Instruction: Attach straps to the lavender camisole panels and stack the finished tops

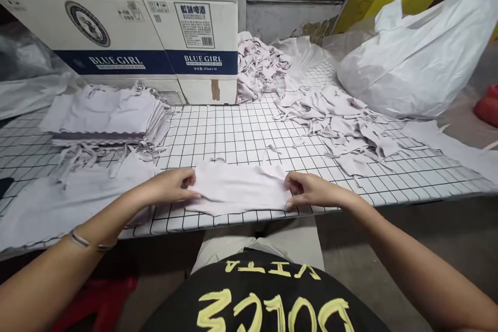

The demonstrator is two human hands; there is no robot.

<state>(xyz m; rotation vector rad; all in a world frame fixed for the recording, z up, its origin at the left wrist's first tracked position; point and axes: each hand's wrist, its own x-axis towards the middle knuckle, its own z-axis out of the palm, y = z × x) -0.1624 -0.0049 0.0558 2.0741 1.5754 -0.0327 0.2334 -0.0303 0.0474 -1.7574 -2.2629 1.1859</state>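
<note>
A pale pink piece of cloth (239, 187) lies flat near the front edge of the table with a black-and-white grid cover (233, 129). My left hand (171, 185) pinches its left end, fingers closed on the fabric. My right hand (309, 190) grips its right end the same way. The cloth is stretched between both hands.
A neat stack of the same cloth pieces (105, 114) sits at the left, with a flat layer (58, 202) in front of it. Loose pieces and scraps (342, 124) lie at the right. Cardboard boxes (155, 26) stand behind. A white plastic bag (420, 57) is at the far right.
</note>
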